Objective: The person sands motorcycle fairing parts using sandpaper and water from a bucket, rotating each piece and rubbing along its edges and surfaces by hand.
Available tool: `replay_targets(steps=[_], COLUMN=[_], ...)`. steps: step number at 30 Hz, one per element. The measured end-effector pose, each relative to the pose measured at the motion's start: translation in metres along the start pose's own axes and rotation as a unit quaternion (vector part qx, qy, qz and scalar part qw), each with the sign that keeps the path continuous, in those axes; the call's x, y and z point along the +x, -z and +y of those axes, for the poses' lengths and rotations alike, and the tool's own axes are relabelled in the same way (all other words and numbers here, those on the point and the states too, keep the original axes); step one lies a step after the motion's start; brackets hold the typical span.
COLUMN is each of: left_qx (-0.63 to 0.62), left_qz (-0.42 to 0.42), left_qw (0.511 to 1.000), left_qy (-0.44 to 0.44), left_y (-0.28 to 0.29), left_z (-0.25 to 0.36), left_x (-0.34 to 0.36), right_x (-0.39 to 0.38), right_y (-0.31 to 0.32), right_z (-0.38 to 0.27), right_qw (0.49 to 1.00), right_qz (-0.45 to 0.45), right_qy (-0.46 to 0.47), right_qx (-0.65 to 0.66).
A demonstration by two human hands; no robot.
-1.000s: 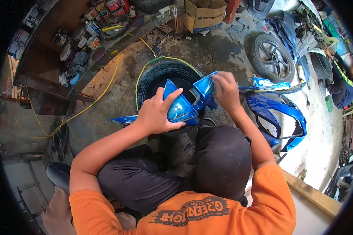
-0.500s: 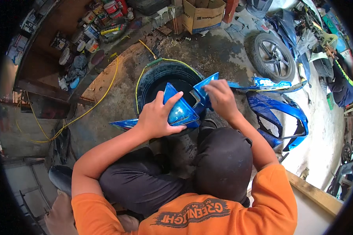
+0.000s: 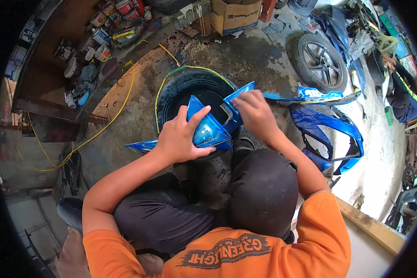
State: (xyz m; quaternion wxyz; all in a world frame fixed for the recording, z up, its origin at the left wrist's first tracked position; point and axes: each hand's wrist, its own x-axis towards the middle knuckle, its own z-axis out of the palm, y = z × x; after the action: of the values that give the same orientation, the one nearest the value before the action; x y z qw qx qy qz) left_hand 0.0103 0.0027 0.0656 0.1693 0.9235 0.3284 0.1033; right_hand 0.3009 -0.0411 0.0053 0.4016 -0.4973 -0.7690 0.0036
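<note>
A glossy blue motorcycle fairing panel [image 3: 209,131] is held slantwise over the near part of a round black tub [image 3: 164,99] of dark liquid. My left hand [image 3: 173,139] grips its left part, thumb along the lower edge and fingers over the top. My right hand [image 3: 256,113] is at the panel's right wing, with its fingers bent together against the blue surface. Whether anything lies under those fingertips is hidden. Another blue panel piece [image 3: 141,146] shows beyond my left wrist, partly covered by it.
A yellow hose [image 3: 118,118] curves over the floor at left, near a shelf of paint cans [image 3: 102,52]. To the right lie a blue fairing frame [image 3: 352,134], a long blue panel [image 3: 317,95] and a motorcycle wheel [image 3: 319,62]. A cardboard box [image 3: 236,18] stands behind; another person [image 3: 401,92] is far right.
My right hand has shifted slightly down and left along the panel's right wing. The whole scene sits a little further left and up in view. My left hand keeps its grip.
</note>
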Motion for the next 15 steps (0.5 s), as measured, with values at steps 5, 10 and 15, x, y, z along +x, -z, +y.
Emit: replay_targets(steps=[5, 10, 15], left_qx=[0.001, 0.003, -0.002], left_qz=[0.015, 0.002, 0.012], left_qw=[1.000, 1.000, 1.000], left_qy=[-0.010, -0.007, -0.013], left_y=[0.002, -0.001, -0.002], left_z=[0.003, 0.002, 0.002], left_x=[0.003, 0.000, 0.002], right_x=[0.011, 0.008, 0.012], right_y=[0.012, 0.005, 0.013], right_z=[0.023, 0.007, 0.022], right_qw=[0.994, 0.999, 0.994], right_qz=[0.066, -0.006, 0.042], right_qy=[-0.060, -0.011, -0.077], right_qx=[-0.057, -0.030, -0.065])
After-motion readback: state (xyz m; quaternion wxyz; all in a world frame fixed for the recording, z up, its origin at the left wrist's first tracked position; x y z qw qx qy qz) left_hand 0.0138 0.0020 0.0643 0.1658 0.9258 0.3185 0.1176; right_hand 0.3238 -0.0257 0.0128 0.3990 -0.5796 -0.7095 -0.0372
